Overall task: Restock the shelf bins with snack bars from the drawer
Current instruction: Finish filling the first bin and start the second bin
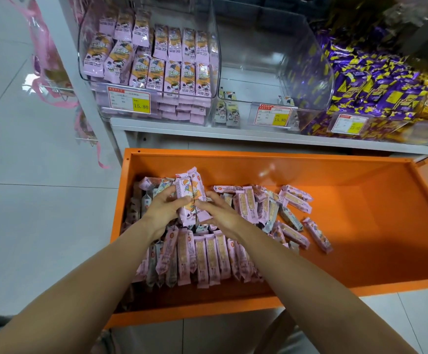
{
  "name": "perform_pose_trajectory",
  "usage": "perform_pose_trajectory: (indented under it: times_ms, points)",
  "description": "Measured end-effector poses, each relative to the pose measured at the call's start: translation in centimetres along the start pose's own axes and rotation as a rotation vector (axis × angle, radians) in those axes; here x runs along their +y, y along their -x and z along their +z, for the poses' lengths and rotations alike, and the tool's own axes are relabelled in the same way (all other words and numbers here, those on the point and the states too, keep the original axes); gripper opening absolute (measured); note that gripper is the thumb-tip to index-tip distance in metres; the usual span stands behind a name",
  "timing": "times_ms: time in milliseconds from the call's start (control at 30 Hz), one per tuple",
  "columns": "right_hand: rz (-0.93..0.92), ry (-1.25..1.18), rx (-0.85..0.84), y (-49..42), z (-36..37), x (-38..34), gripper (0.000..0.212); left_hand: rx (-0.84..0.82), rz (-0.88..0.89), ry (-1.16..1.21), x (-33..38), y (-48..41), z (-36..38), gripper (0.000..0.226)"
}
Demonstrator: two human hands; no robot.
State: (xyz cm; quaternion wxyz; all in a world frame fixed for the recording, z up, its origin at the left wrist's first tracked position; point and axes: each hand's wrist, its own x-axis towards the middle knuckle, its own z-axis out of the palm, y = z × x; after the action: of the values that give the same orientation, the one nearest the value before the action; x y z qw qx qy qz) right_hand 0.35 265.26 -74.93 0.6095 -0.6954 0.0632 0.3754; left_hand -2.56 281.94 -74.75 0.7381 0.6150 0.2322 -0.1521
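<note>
An orange drawer stands pulled out below the shelf, with several pink-wrapped snack bars piled in its left half. My left hand and my right hand together grip a small bundle of pink snack bars, held upright above the pile. On the shelf above, the left clear bin is packed with the same pink bars. The middle clear bin holds only a few grey-green bars at its front.
A third bin at the right is heaped with purple and yellow candy. Price tags hang on the bin fronts. The white shelf edge runs above the drawer. Pink ribbon packs hang at the left over white floor tiles.
</note>
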Motion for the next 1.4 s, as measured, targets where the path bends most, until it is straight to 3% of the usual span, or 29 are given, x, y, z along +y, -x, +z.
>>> perform_pose_trajectory:
  times_ms: [100,300,567,900,1067,1267,1400]
  points:
    - [-0.032,0.014,0.072,-0.5,0.0,-0.1,0.018,-0.008,-0.022,0.034,0.3,-0.1,-0.2,0.029]
    - [-0.03,-0.059,0.072,-0.1,0.0,-0.3,0.05,-0.017,-0.059,0.041,0.6,0.0,-0.6,0.034]
    - [-0.116,0.075,0.052,0.5,0.4,-1.5,0.037,0.003,-0.028,0.022,1.7,0.5,-0.7,0.034]
    - [-0.392,0.178,0.098,1.6,1.5,-6.1,0.05,0.039,0.118,-0.108,6.7,1.4,-1.6,0.023]
    - [-0.53,0.22,0.136,2.2,2.3,-8.2,0.039,0.147,0.213,-0.043,9.6,2.7,-1.2,0.012]
    - [-0.836,0.43,0.281,2.9,4.3,-10.4,0.059,0.227,0.275,0.086,13.4,3.3,-0.1,0.015]
    - [-0.952,0.471,0.419,2.9,5.3,-13.0,0.056,0.233,0.352,0.028,16.1,3.2,0.0,0.013]
